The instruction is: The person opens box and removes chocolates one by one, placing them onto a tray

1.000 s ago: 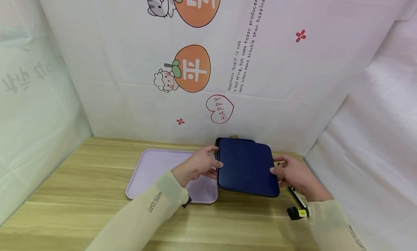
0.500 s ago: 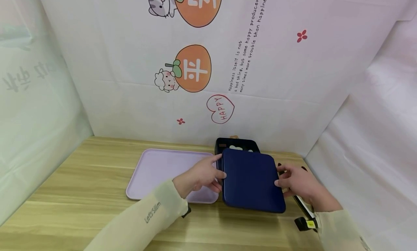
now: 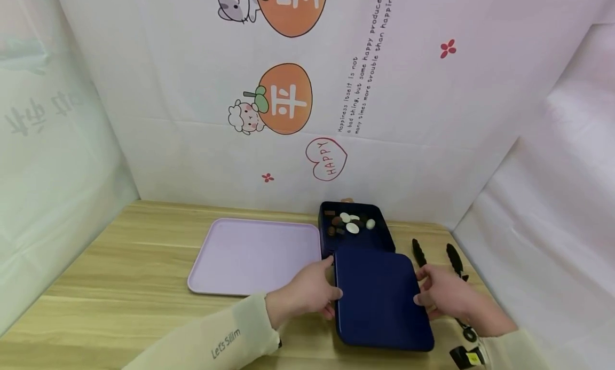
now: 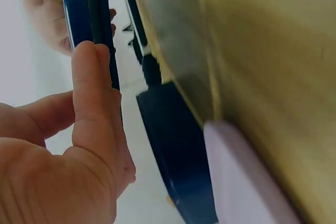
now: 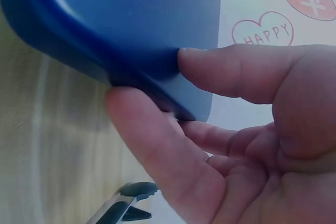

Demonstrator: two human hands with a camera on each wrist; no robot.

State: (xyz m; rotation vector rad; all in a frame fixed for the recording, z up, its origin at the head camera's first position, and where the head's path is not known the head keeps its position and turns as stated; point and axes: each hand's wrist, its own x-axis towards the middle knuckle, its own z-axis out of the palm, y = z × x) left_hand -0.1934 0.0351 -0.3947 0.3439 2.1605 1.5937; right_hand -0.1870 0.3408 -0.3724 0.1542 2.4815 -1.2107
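A dark blue lid [image 3: 381,300], square with rounded corners, is held above the table between both hands. My left hand [image 3: 309,290] grips its left edge, thumb on top and fingers at the side and below. On the opposite edge, my right hand [image 3: 451,295] pinches the lid [image 5: 142,19], with the thumb on the upper face in the right wrist view. Behind the lid stands the uncovered dark blue box [image 3: 357,243], its front part hidden. Inside lie several white oval pieces [image 3: 353,228] and several brown and dark pieces [image 3: 331,231].
A pale purple tray [image 3: 254,258] lies left of the box on the wooden table [image 3: 115,263]. Black-tipped tongs [image 3: 454,258] lie to the right, partly behind my right hand. A white printed cloth [image 3: 408,167] rises along the back edge, with more cloth at both sides.
Both hands have drawn the lid toward the body and slightly right, off the box. The box's inside and its pieces have come into view, as have the tong tips.
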